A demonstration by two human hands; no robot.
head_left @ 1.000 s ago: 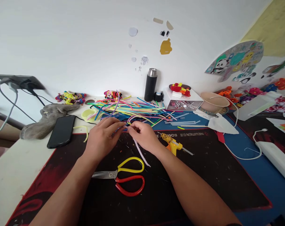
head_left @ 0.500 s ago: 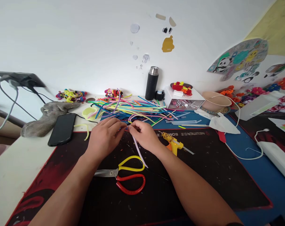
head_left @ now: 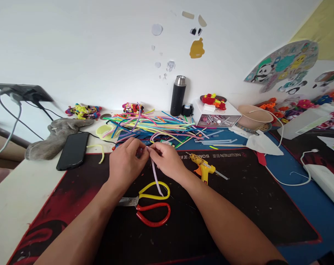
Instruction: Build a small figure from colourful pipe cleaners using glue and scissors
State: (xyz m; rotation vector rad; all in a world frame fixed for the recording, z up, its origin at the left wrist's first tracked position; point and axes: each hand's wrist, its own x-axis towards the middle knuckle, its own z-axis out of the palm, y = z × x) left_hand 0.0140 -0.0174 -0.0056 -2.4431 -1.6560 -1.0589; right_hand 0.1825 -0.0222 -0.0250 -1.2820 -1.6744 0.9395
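My left hand (head_left: 127, 160) and my right hand (head_left: 168, 159) meet over the dark desk mat, fingertips pinched close together. Between them they grip a pale lilac pipe cleaner (head_left: 155, 176), whose free end hangs down toward the scissors. The part inside my fingers is mostly hidden. Just below lie scissors (head_left: 153, 215) with one yellow and one red handle, their blades pointing left and partly behind my left forearm. To the right of my right hand, a yellow hot glue gun (head_left: 205, 168) rests on the mat with a clear glue stick poking out.
Behind my hands spreads a heap of colourful pipe cleaners (head_left: 156, 125). A black phone (head_left: 72, 151) and a grey plush (head_left: 60, 138) lie at left. At the back stand a black thermos (head_left: 178, 96) and a white box (head_left: 222, 117). A white power strip (head_left: 325, 184) sits at right.
My left hand has turned slightly, with its fingers more curled. The pipe cleaner's hanging end has swung left, over the yellow scissor handle.
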